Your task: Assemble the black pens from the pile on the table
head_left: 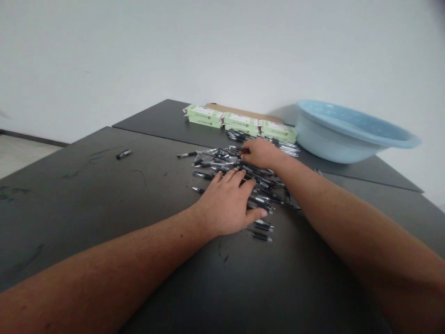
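A loose heap of black-and-clear pens (262,183) lies across the middle of the dark table. My left hand (227,202) rests palm down over the near side of the heap, fingers spread and thumb stretched to the right. At the far side of the heap, my right hand (259,152) has its fingers bent together around a pen (236,148); its fingertips are partly hidden. A few pens (262,236) stick out near my left thumb.
Green and white boxes (205,116) stand in a row behind the pens, in front of a brown cardboard piece (243,112). A light blue basin (333,139) sits at the back right. One short dark pen part (124,154) lies apart on the left of the table (86,195).
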Available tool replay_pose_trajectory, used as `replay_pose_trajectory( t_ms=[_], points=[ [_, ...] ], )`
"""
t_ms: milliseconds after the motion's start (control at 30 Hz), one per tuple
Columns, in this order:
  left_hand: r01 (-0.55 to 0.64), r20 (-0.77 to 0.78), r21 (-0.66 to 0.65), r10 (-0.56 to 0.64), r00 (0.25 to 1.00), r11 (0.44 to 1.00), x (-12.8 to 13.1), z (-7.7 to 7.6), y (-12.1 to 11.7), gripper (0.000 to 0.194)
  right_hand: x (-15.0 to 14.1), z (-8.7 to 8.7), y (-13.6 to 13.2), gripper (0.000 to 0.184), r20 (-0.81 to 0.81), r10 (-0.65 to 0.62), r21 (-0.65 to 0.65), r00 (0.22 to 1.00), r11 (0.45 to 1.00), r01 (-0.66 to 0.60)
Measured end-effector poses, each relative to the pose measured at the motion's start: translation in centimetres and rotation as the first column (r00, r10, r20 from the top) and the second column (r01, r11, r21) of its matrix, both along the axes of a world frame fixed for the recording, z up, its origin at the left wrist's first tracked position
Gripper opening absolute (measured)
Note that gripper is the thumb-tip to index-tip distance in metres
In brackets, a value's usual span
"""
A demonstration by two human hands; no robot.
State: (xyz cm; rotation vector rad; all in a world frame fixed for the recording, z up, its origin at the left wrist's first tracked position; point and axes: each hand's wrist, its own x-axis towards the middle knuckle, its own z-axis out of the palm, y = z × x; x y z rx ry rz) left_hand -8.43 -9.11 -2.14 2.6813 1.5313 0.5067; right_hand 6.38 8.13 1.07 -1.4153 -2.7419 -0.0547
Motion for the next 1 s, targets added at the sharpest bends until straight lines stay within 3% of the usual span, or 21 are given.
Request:
replay_pose_trajectory(
  t_ms=[533,800,1000],
  points=[
    [-0.013,0.007,-0.020,0.013,1.000,1.000,0.0,0.0,-0.2,0.078,-0.5,0.1,0.0,0.023,0.116,-0.008,-0.087,0.993,0.996,0.018],
    [-0.012,0.009,-0.026,0.012,1.000,1.000,-0.1,0.0,-0.2,0.078,0.4,1.0,0.0,0.024,0.051,-0.061,-0.044,0.997,0.997,0.063],
    [-0.008,0.013,-0.030,0.008,1.000,1.000,-0.1,0.0,-0.2,0.078,-0.5,1.4,0.3,0.027,-0.047,-0.098,-0.046,0.994,0.994,0.096]
  ],
)
